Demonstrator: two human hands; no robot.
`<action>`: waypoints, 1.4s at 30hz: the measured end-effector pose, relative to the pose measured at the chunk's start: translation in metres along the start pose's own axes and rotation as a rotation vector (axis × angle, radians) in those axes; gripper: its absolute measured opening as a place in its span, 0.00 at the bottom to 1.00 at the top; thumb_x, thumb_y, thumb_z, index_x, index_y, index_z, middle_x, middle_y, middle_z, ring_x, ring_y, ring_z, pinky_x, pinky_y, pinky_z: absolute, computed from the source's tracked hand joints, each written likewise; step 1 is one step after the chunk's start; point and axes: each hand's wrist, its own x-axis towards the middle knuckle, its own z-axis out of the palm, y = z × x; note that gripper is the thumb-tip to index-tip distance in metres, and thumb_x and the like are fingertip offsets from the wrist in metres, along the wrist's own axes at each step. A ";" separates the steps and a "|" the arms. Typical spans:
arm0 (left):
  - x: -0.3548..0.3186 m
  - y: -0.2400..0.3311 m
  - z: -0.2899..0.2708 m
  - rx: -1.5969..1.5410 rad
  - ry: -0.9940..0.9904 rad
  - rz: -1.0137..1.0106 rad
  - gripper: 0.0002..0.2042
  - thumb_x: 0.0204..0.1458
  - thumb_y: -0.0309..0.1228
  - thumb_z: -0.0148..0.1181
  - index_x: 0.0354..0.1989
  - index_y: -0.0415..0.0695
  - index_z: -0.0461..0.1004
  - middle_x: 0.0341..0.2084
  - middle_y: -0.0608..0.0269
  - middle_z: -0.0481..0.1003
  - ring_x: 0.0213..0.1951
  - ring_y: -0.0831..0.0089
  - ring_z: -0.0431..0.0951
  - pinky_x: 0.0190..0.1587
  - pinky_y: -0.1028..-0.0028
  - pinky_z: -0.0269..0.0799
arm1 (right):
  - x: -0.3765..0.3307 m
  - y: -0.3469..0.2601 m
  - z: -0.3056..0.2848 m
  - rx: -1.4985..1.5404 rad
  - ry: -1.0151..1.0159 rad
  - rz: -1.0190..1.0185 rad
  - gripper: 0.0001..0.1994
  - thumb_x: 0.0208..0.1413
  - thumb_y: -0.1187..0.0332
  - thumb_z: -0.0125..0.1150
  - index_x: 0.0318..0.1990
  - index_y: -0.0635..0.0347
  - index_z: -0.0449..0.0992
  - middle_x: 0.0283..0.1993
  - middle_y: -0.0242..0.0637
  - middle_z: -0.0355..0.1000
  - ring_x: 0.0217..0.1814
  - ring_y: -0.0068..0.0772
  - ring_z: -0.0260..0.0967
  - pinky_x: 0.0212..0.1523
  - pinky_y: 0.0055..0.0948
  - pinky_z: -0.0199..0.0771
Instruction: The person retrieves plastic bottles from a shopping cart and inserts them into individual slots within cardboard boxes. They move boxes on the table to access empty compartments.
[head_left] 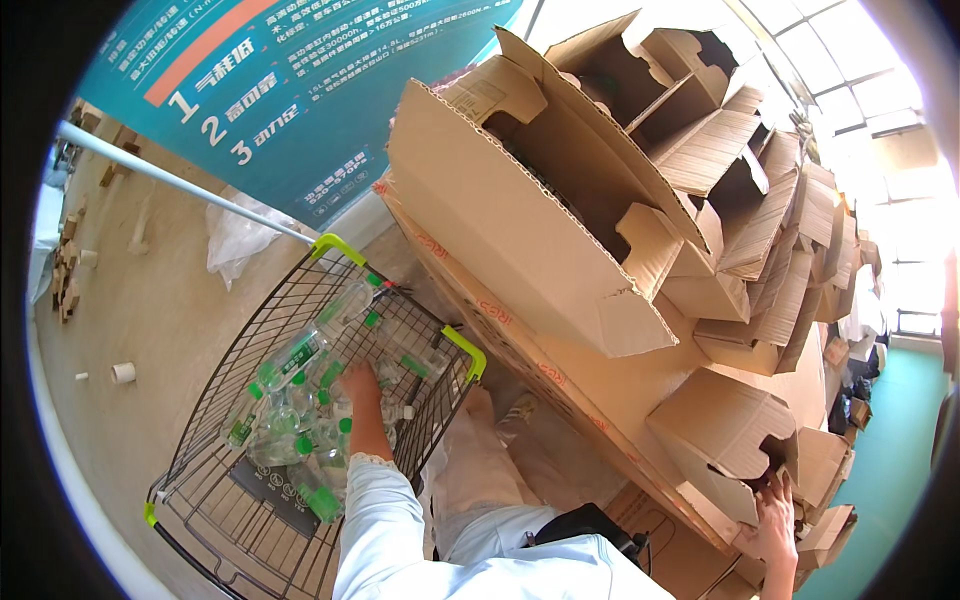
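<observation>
My left hand (360,380) reaches down into a black wire shopping cart (215,400), among clear plastic bottles (290,358) with green caps. Its fingertips are lost among the bottles, so I cannot make out whether it grips one. At the lower right my right hand (774,522) is at the near edge of a small open cardboard box (722,425). The fingers lie over the box's rim and the thumb is lower down on its outer side. The box rests tilted on a large cardboard surface (610,375).
A large open carton (520,205) stands on the cardboard surface, with many more open boxes (760,220) stacked behind it. Beyond the cart hangs a blue printed banner (290,110). A crumpled plastic bag (238,240) and a white cylinder (123,373) lie on the floor.
</observation>
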 end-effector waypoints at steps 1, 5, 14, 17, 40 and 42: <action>-0.004 -0.002 0.006 0.008 0.061 0.009 0.34 0.43 0.37 0.72 0.61 0.53 0.66 0.58 0.61 0.69 0.61 0.61 0.67 0.67 0.48 0.54 | -0.004 0.002 0.001 0.010 0.004 0.022 0.38 0.28 0.66 0.75 0.57 0.53 0.75 0.58 0.48 0.67 0.70 0.55 0.54 0.74 0.57 0.46; -0.008 0.007 -0.039 -0.166 0.256 0.063 0.33 0.36 0.34 0.76 0.55 0.51 0.69 0.51 0.61 0.73 0.57 0.61 0.70 0.65 0.50 0.57 | 0.014 0.009 0.023 -0.013 0.128 0.028 0.23 0.28 0.67 0.74 0.39 0.60 0.82 0.48 0.50 0.70 0.61 0.55 0.62 0.69 0.53 0.56; -0.099 -0.065 -0.085 -0.760 0.527 -0.052 0.40 0.33 0.32 0.79 0.59 0.38 0.66 0.54 0.50 0.72 0.56 0.49 0.70 0.60 0.56 0.64 | -0.004 0.014 0.038 0.248 0.246 0.015 0.08 0.33 0.71 0.71 0.23 0.64 0.80 0.35 0.42 0.72 0.45 0.47 0.67 0.42 0.41 0.74; -0.116 -0.083 -0.067 -0.665 1.120 -0.097 0.41 0.34 0.31 0.79 0.60 0.36 0.64 0.54 0.49 0.73 0.51 0.52 0.75 0.54 0.59 0.70 | -0.007 0.022 0.037 0.294 0.309 -0.016 0.08 0.34 0.72 0.72 0.23 0.65 0.79 0.36 0.42 0.72 0.44 0.46 0.68 0.42 0.40 0.75; -0.532 0.315 -0.441 -0.504 0.204 1.772 0.36 0.33 0.35 0.75 0.53 0.36 0.65 0.35 0.46 0.78 0.40 0.58 0.81 0.45 0.68 0.76 | -0.031 0.057 0.097 0.597 0.732 -0.380 0.05 0.51 0.69 0.64 0.28 0.58 0.77 0.43 0.39 0.61 0.48 0.38 0.63 0.42 0.33 0.75; -0.524 0.338 -0.433 -0.107 0.053 1.677 0.36 0.31 0.33 0.75 0.50 0.34 0.65 0.35 0.43 0.78 0.41 0.53 0.81 0.45 0.65 0.76 | -0.027 0.056 0.105 0.650 0.805 -0.374 0.05 0.52 0.70 0.64 0.27 0.58 0.77 0.43 0.39 0.61 0.49 0.38 0.63 0.43 0.33 0.75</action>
